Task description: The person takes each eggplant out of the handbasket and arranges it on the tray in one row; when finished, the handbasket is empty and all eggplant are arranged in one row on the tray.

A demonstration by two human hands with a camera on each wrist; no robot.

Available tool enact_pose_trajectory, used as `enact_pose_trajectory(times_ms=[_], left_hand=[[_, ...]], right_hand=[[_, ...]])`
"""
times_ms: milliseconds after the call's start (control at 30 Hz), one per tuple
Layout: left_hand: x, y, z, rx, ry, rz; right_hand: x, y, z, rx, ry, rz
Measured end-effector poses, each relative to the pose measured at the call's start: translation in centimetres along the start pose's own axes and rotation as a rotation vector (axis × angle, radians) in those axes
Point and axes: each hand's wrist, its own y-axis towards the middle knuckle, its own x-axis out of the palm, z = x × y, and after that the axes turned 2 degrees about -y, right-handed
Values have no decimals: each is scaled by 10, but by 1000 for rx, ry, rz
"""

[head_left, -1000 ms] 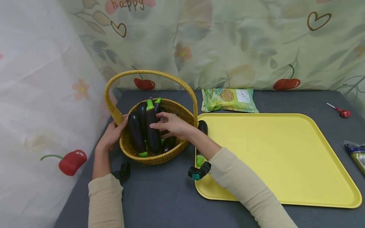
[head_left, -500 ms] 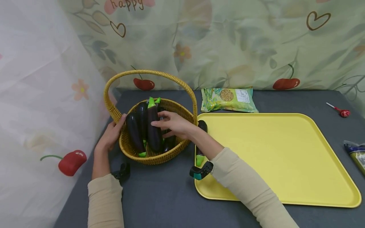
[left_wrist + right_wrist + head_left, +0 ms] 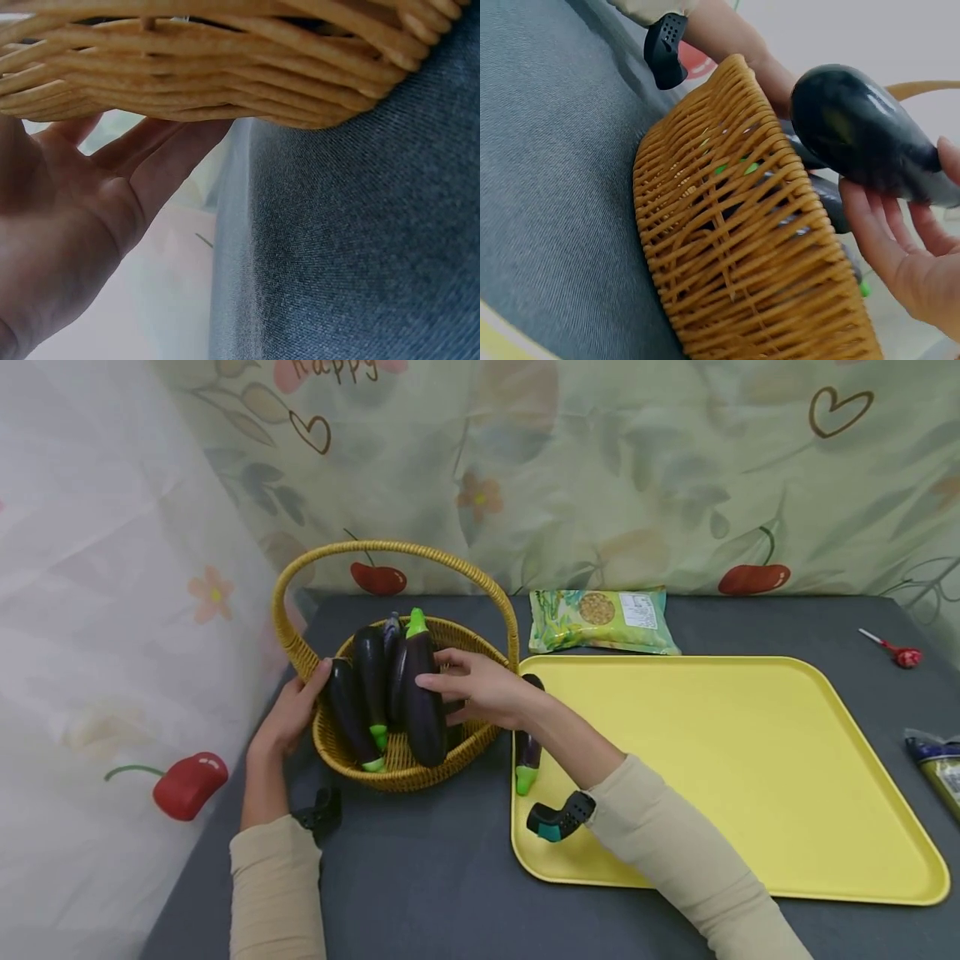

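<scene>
A dark purple eggplant with a green cap [image 3: 423, 710] is gripped by my right hand [image 3: 487, 689], between thumb and fingers, over the wicker basket [image 3: 397, 779]. In the right wrist view this eggplant [image 3: 855, 127] is above the basket's rim. Several other eggplants [image 3: 351, 714] lie inside the basket, partly hidden behind the held one. My left hand [image 3: 292, 710] grips the basket's left side near the foot of its handle, thumb on the rim. The left wrist view shows the fingers of that hand [image 3: 82, 195] reaching behind the woven wall [image 3: 187, 71].
A yellow tray [image 3: 712, 777] lies right of the basket, with one eggplant [image 3: 528, 752] along its left edge. Behind the tray is a green food packet [image 3: 600, 621]. A red lollipop [image 3: 900, 653] and another packet [image 3: 937, 768] lie at the right. A curtain hangs behind.
My right hand has lifted the eggplant and moved it to the right within the basket, uncovering other eggplants beside it. The left hand has stayed on the basket's side.
</scene>
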Motion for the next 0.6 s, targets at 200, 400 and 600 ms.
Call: enact_pose_trajectory(times_ms=[200,400,600], left_hand=[[1,0,1,13,7,5],[1,-1,1,6,15,10],[1,-1,2,13,0,10]], right_hand=[[-6,-22,-2,35,-51,9],[-16,-46,1,72,-137,6],[-33,-72,8,66,-169,-48]])
